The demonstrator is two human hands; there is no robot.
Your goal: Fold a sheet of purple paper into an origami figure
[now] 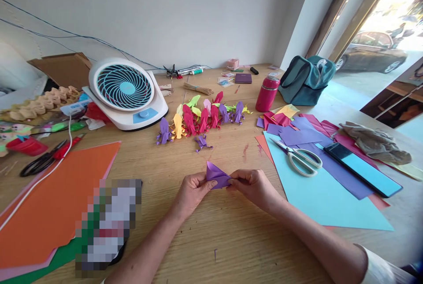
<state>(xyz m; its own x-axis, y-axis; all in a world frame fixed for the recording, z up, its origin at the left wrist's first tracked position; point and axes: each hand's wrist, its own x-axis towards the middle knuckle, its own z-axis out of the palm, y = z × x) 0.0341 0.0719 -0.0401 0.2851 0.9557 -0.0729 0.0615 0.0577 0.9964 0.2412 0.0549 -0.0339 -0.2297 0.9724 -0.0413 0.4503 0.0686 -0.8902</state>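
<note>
A piece of folded purple paper (217,173) is held between my two hands, just above the wooden table. My left hand (194,190) pinches its left side, thumb in front. At its right corner, the fingertips of my right hand (253,186) are closed on the paper. One flap rises to a point at the upper left. Beyond my hands lies a small purple folded paper figure (202,143). Behind that stand several folded paper figures (190,121) in red, yellow, purple, green and pink.
White-handled scissors (302,159) and a phone (361,167) lie on coloured paper sheets (317,198) at right. A fan (127,92), orange paper (62,191) and black-handled scissors (42,160) are at left. A pink bottle (267,94) and teal bag (307,81) stand at the back.
</note>
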